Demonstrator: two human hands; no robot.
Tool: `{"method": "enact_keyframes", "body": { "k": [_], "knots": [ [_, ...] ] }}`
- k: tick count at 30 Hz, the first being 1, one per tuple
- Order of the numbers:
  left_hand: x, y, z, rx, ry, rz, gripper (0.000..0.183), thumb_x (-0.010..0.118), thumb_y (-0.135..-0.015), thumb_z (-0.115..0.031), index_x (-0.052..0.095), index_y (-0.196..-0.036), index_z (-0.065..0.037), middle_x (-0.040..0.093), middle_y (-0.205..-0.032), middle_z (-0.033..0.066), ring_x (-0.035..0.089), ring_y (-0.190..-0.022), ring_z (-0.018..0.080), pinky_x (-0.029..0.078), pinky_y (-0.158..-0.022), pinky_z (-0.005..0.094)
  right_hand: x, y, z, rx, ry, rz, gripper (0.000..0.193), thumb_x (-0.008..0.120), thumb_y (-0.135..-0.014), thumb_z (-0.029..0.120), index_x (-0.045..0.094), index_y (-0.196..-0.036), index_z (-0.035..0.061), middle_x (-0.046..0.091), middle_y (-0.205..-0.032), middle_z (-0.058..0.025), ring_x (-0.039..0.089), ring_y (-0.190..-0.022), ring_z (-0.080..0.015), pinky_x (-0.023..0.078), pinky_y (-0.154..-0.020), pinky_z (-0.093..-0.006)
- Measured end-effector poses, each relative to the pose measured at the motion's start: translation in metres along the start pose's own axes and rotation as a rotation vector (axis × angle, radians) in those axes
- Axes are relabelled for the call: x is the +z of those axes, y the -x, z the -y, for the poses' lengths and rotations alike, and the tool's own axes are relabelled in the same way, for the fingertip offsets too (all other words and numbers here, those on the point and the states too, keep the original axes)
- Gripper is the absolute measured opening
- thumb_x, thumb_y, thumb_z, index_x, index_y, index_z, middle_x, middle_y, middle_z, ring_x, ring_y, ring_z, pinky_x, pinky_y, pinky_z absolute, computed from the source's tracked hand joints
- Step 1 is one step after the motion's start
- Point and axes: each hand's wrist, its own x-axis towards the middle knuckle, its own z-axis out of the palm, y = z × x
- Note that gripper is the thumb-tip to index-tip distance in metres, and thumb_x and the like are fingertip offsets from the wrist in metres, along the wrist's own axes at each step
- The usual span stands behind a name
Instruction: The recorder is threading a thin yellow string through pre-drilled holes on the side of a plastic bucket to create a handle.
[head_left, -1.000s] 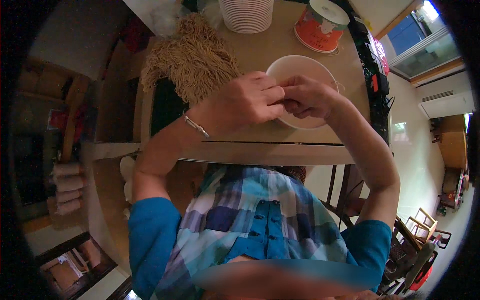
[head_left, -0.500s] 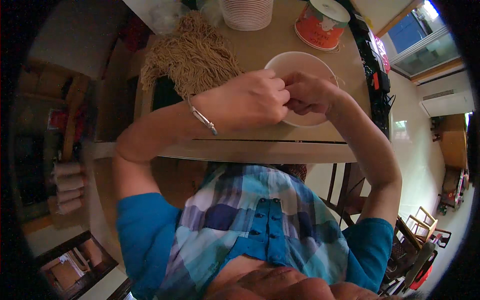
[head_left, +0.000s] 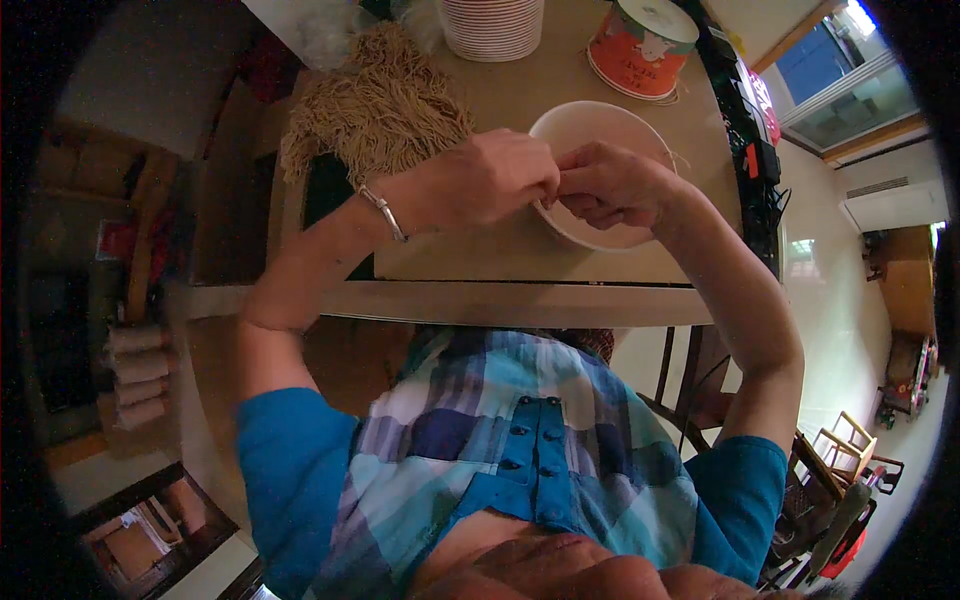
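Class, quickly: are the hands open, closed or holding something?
Left hand: fingers curled closed; anything held cannot be made out.
Right hand: closed, over the open bucket; anything held is hidden.

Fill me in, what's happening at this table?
A person has both bare hands together at a round white tub. The left hand meets the right hand over the tub's left side, fingers curled in; whatever they may be holding is too small or hidden to tell. A pile of tan cords lies to the left, and a stack of white tubs and an orange printed container stand farther back on the table.
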Motion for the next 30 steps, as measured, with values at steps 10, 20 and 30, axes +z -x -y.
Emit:
{"method": "enact_keyframes", "body": {
  "k": [10, 20, 30],
  "knots": [
    [0.033, 0.049, -0.01, -0.541, 0.48, -0.364, 0.014, 0.056, -0.091, -0.009, 0.056, -0.104, -0.005, 0.056, -0.094, 0.007, 0.058, -0.087, 0.0163, 0.048, -0.078, 0.0303, 0.009, 0.001, 0.006, 0.004, -0.054, -0.089, 0.017, 0.06, -0.091, 0.018, 0.064, -0.089, 0.0016, 0.035, -0.058, 0.0063, 0.027, -0.044, -0.0026, 0.018, -0.036, -0.0185],
    [0.025, 0.023, -0.048, -0.667, -0.095, -0.258, 0.026, 0.058, -0.092, -0.031, 0.056, -0.091, -0.005, 0.064, -0.079, 0.0157, 0.063, -0.072, 0.0351, 0.05, -0.063, 0.0411, 0.015, -0.001, 0.004, -0.034, -0.075, -0.157, 0.014, 0.062, -0.09, 0.018, 0.064, -0.088, 0.0044, 0.035, -0.057, 0.007, 0.027, -0.044, -0.0024, 0.018, -0.038, -0.0197],
    [0.039, 0.03, -0.049, -0.721, 0.222, -0.399, 0.022, 0.055, -0.091, -0.021, 0.053, -0.078, -0.003, 0.053, -0.063, 0.019, 0.057, -0.061, 0.0345, 0.044, -0.054, 0.0391, 0.018, -0.001, 0.0, -0.141, 0.001, -0.169, 0.015, 0.061, -0.091, 0.019, 0.063, -0.086, 0.0051, 0.037, -0.057, 0.0064, 0.029, -0.045, -0.0029, 0.021, -0.039, -0.0199]
  ]
}}
